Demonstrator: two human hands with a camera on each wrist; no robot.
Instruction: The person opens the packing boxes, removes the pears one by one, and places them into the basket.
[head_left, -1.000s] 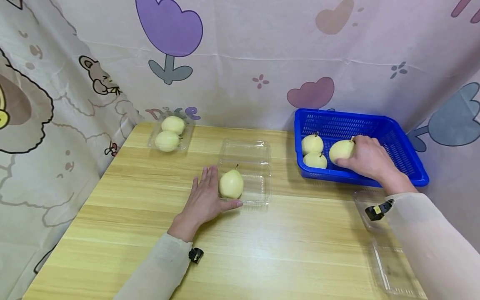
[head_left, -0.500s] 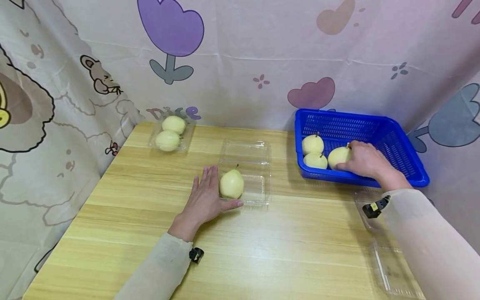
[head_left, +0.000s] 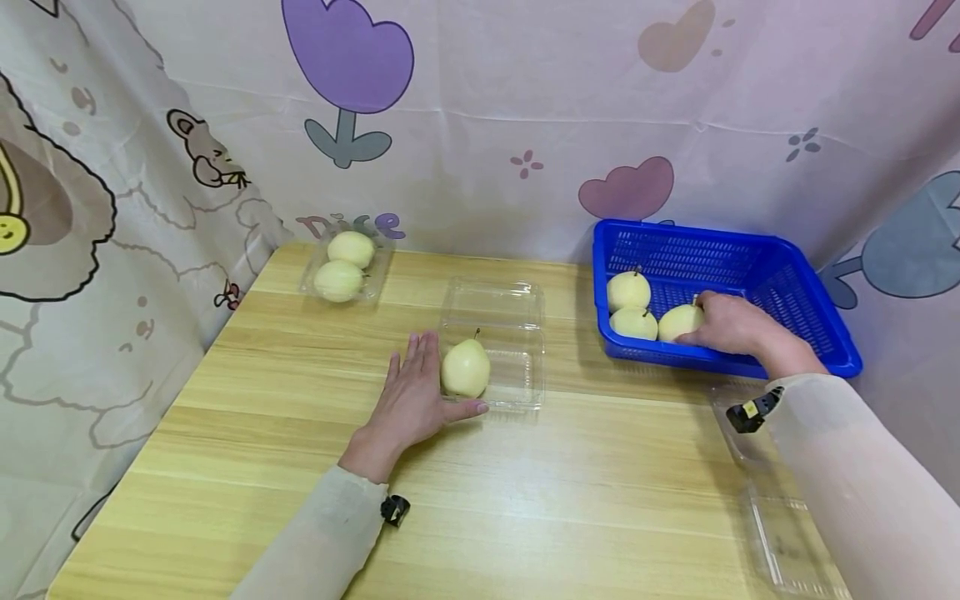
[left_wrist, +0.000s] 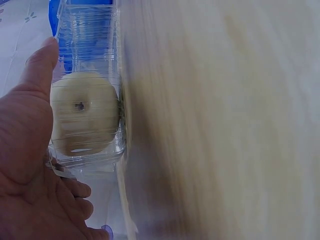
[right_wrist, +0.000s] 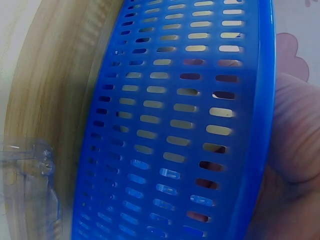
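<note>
My right hand (head_left: 733, 323) reaches over the near rim of the blue basket (head_left: 750, 364) and holds a pale yellow pear (head_left: 678, 322) low inside it. Two more pears, a rear pear (head_left: 628, 292) and a front pear (head_left: 633, 323), lie to its left. My left hand (head_left: 408, 396) rests with straight fingers against the left side of an opened clear clamshell box (head_left: 517, 379), its thumb along the front edge. One pear (head_left: 465, 368) stands in that box, stem up. In the right wrist view, the basket's slotted wall (right_wrist: 170, 120) hides the pear and most of the hand (right_wrist: 295, 130).
A clear box (head_left: 378, 283) with two pears (head_left: 339, 281) stands at the table's back left corner. More clear plastic boxes (head_left: 787, 533) lie at the right, partly under the right sleeve. A printed curtain (head_left: 480, 125) hangs behind the wooden table (head_left: 570, 500).
The right hand has lowered the pear and shifted it slightly left, close to the other two in the basket. The left hand has stayed against the box.
</note>
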